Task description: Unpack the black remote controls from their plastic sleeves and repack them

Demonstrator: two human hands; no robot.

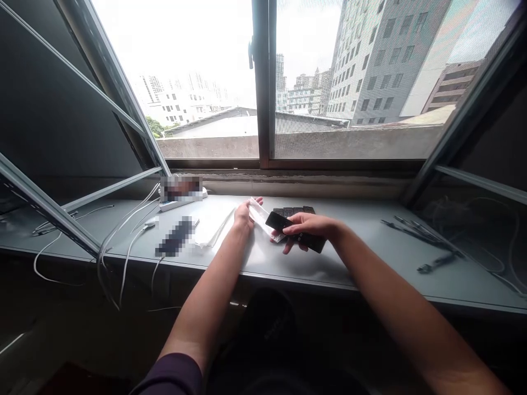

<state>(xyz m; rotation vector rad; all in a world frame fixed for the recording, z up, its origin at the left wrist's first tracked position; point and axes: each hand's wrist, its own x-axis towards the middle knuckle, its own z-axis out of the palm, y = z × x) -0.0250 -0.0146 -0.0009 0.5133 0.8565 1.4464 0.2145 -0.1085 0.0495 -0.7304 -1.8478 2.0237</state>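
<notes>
Left hand [244, 215] fingers pinched clear plastic sleeve [260, 215] by one end, low over counter [370, 258]. Right hand [312, 226] fingers closed round black slim device [276, 221], tip touching sleeve. Judged step: device at sleeve mouth. Next move calls for open mouth, straight alignment.

A slim black device [278, 221], held nearly flat, one end meeting a clear plastic sleeve [258, 214], thin and crumpled.
</notes>
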